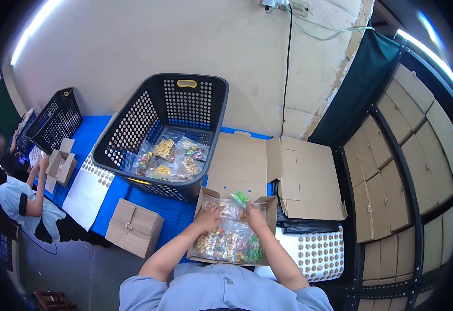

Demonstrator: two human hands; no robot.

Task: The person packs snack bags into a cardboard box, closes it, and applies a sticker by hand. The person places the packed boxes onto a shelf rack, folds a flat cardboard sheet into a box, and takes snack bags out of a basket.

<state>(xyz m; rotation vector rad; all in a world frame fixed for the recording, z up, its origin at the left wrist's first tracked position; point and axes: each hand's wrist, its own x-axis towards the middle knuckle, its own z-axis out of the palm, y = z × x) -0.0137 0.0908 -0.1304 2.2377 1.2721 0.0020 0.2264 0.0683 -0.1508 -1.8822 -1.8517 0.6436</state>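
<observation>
An open cardboard box [271, 217] sits right in front of me, its lid raised at the back. Inside lie several clear plastic bags [230, 242] with colourful sweets, pale pieces and green pieces. My left hand [209, 215] rests with fingers spread on the bags at the box's back left. At the back right, my right hand [256, 215] has its fingers closed at the edge of a small clear bag of green pieces [240, 197]. Part of that grip is hidden by the hand itself.
Behind the box stands a black basket [187, 189] with several filled bags. A closed box [134, 228] is to the left, flat cardboard [309, 179] and a sticker sheet [322, 254] to the right. Shelves of boxes [384, 186] line the right. Another person [29, 202] works at far left.
</observation>
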